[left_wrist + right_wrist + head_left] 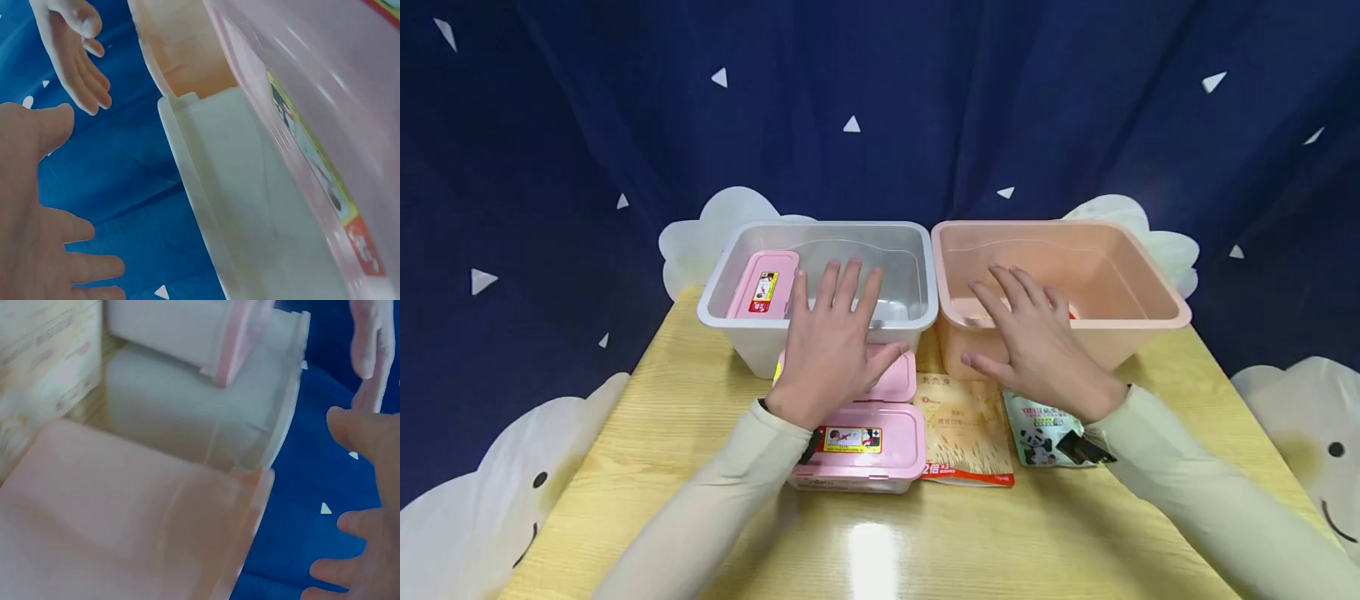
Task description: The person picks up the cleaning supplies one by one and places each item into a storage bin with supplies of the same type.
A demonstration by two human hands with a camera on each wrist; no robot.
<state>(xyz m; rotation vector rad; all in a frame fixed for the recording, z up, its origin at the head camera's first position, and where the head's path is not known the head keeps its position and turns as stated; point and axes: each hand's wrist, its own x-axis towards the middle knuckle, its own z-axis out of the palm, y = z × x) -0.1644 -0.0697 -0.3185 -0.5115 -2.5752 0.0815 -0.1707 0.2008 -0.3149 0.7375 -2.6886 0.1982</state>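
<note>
My left hand [831,333] hovers flat with spread fingers over the front rim of a clear plastic bin [722,321], holding nothing. Its palm [31,219] also shows in the left wrist view. One pink-lidded box [763,283] lies inside that bin. Two more pink-lidded boxes [868,442] sit on the table just below the left hand. My right hand [1037,333] is open too, fingers straight, above the near wall of a peach bin [1150,321]. Something red [1071,312] peeks out inside that bin beside the fingers.
A beige and orange packet [962,429] and a panda-print pouch [1041,433] lie on the wooden table [880,542] in front of the peach bin. A dark blue curtain [880,108] with white cloud cut-outs hangs behind.
</note>
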